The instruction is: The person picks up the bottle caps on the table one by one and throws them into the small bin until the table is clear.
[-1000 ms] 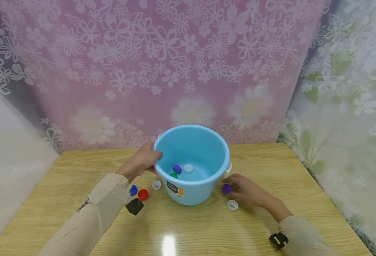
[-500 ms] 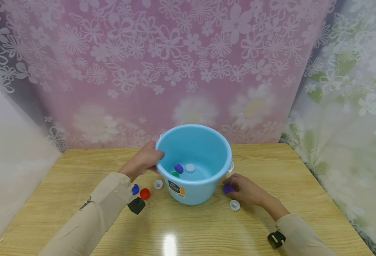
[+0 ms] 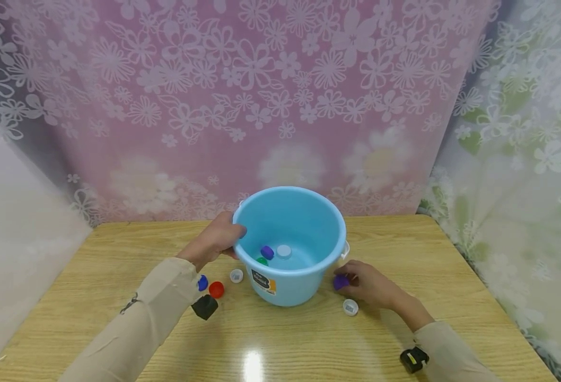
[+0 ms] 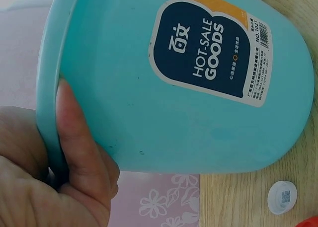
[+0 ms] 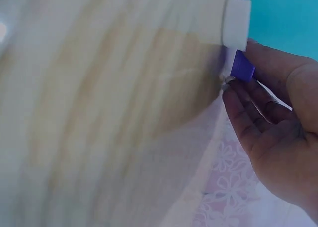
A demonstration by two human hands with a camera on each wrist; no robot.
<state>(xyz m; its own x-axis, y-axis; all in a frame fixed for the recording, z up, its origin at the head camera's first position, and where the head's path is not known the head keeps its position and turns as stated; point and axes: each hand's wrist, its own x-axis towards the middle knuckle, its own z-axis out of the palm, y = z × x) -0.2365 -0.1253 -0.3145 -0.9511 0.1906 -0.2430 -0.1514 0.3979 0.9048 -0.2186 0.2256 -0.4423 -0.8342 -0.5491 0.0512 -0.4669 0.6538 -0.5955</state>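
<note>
Head: loose caps [image 3: 216, 289] around bucket [image 3: 287, 289]

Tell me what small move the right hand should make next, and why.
Probably lift the purple cap up and over the rim of the blue bucket: the right hand pinches it just outside, the left hand grips the rim, and a green cap, a pale cap and another purple cap lie inside.

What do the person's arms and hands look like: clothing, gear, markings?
The left sleeve and right sleeve are beige. They carry a left black box and a right black box, the latter with a yellow mark. The left hand and right hand are gloveless.
</note>
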